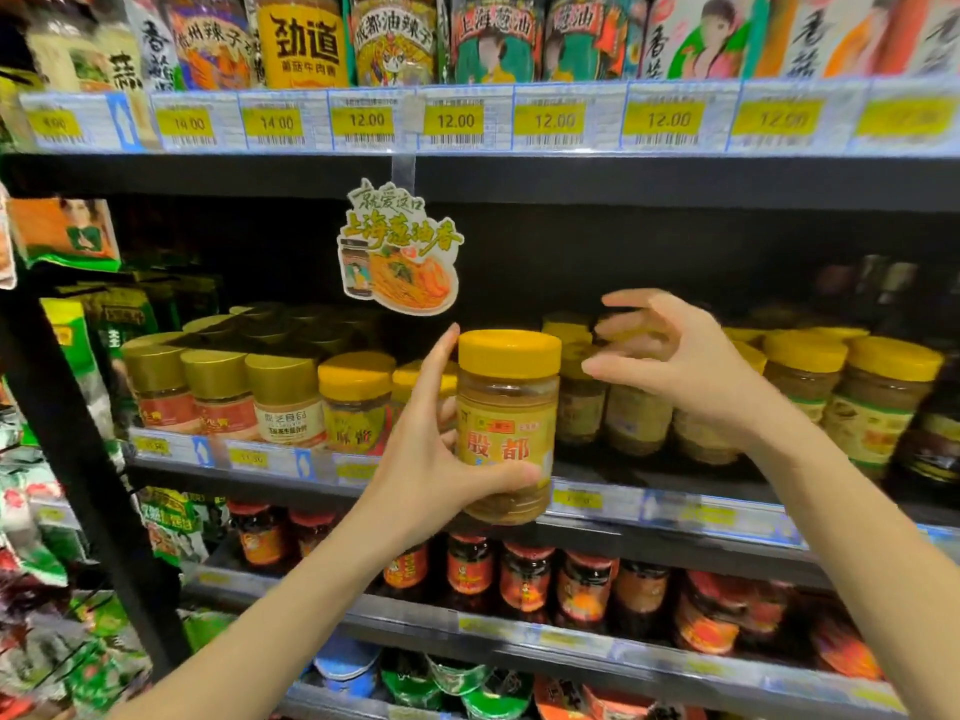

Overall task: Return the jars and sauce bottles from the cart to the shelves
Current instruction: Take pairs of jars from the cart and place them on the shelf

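Yellow-lidded jar (511, 402) upright, clasped in left grip (436, 459); right grip (691, 366) spread, empty, just beside it

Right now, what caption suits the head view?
Left hand grips yellow-lidded jar at shelf; right hand hovers open beside it.

You have one view only, worn on your head, and it faces straight into the shelving (675, 181) from close up, tipped slightly down so the price-tag rail (519, 119) crosses the top. Your forearms (291, 615) rise from the bottom edge, and your left hand (431, 459), gripping the jar (506, 423), and right hand (685, 356) sit mid-frame, near the lens. The wide lens bows the rail.
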`<state>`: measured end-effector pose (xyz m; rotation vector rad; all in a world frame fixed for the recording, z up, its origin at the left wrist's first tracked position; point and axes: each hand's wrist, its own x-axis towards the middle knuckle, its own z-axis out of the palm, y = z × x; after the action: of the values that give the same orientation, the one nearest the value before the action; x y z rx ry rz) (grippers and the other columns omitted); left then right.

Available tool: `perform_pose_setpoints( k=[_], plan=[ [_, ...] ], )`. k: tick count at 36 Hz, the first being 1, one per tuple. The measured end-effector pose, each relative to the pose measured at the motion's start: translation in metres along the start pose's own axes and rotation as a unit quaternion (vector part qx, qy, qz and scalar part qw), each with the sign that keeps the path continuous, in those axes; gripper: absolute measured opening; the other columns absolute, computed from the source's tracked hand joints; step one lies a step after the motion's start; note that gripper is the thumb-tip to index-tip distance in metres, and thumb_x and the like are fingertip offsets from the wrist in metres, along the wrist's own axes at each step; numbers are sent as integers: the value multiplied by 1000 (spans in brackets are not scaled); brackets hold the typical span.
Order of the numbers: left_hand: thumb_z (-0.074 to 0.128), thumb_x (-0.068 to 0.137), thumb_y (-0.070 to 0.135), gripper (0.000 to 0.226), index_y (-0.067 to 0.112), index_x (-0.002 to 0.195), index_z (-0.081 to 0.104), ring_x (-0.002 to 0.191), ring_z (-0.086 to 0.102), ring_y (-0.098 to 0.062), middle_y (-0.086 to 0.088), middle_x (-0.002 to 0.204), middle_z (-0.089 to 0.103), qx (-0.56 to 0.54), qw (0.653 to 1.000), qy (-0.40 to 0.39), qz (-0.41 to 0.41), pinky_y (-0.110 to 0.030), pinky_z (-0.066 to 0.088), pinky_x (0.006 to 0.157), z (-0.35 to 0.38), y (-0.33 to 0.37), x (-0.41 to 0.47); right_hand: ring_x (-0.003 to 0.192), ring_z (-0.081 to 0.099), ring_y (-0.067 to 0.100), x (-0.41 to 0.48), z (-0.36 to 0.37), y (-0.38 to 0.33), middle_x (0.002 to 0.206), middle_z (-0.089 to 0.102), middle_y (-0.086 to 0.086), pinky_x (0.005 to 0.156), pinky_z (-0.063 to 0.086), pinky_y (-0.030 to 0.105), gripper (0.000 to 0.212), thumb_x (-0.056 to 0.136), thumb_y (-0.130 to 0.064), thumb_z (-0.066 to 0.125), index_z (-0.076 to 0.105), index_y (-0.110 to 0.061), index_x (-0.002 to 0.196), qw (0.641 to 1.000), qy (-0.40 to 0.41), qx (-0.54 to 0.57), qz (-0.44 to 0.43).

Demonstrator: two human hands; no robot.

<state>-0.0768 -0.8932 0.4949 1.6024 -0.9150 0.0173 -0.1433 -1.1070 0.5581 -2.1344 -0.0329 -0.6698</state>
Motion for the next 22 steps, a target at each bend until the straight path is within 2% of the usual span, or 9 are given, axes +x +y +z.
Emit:
perform_pose_setpoints(
  k=[2, 5, 8, 10, 12, 15, 18, 20, 22],
  plan=[
    [90, 52, 31, 121, 45, 145, 13, 118, 57, -8, 12, 138, 48, -8, 1000, -9, 5, -34, 54, 91, 13, 1, 7, 86, 69, 4, -5, -12, -11, 110, 64, -3, 75, 56, 16, 72, 57, -38, 73, 51, -26, 125, 999, -34, 23, 7],
    [87, 55, 22, 119, 41, 146, 13, 114, 57, -1, 23, 130, 48, -20, 1000, -18, 11, -28, 54, 90, 34, 4, 15, 93, 69, 10, -8, -23, -18, 114, 65, -3, 82, 57, 26, 79, 50, -48, 71, 52, -29, 124, 997, -69, 26, 32],
    [86, 59, 12, 117, 35, 147, 13, 107, 56, 12, 35, 117, 48, -27, 999, -25, 22, -16, 52, 84, 53, 8, 20, 89, 68, 5, -10, -29, -22, 109, 63, -10, 71, 56, 16, 80, 48, -53, 71, 52, -30, 123, 994, -92, -37, 49],
    [86, 60, 12, 117, 35, 147, 12, 105, 58, 9, 31, 115, 50, -31, 999, -33, 24, -20, 54, 83, 63, 9, 24, 90, 66, 3, -11, -31, -24, 106, 64, -12, 68, 56, 14, 72, 55, -52, 72, 54, -28, 121, 991, -99, -73, 53],
    [88, 57, 20, 120, 36, 147, 10, 107, 60, 4, 26, 118, 52, -27, 999, -36, 24, -30, 55, 89, 71, 9, 26, 93, 64, 6, -11, -33, -24, 105, 63, -10, 74, 58, 23, 65, 62, -50, 74, 55, -27, 120, 989, -86, -102, 60],
    [86, 48, 38, 125, 38, 146, 9, 106, 63, -3, 21, 115, 58, -20, 999, -28, 20, -40, 54, 91, 80, 9, 30, 95, 65, 11, -9, -37, -23, 107, 64, -3, 79, 60, 36, 69, 62, -51, 76, 56, -22, 121, 987, -64, -120, 82],
    [85, 48, 43, 123, 39, 146, 10, 104, 63, -5, 21, 110, 60, 4, 999, -26, 24, -40, 54, 90, 85, 10, 32, 92, 67, 14, -8, -39, -23, 102, 68, 0, 78, 60, 41, 67, 58, -53, 77, 61, -20, 114, 986, -59, -130, 89],
    [88, 52, 37, 121, 36, 146, 11, 105, 61, -3, 27, 108, 55, 16, 999, -27, 30, -39, 54, 90, 87, 11, 33, 90, 68, 15, -7, -40, -23, 99, 70, 4, 77, 60, 43, 59, 59, -51, 77, 65, -18, 106, 986, -55, -134, 85],
    [88, 57, 32, 117, 34, 146, 12, 107, 60, -3, 27, 109, 53, 26, 999, -29, 37, -37, 54, 91, 87, 12, 34, 88, 69, 16, -6, -40, -25, 97, 71, 7, 75, 60, 43, 60, 56, -52, 76, 67, -15, 102, 987, -50, -133, 79]
  ],
)
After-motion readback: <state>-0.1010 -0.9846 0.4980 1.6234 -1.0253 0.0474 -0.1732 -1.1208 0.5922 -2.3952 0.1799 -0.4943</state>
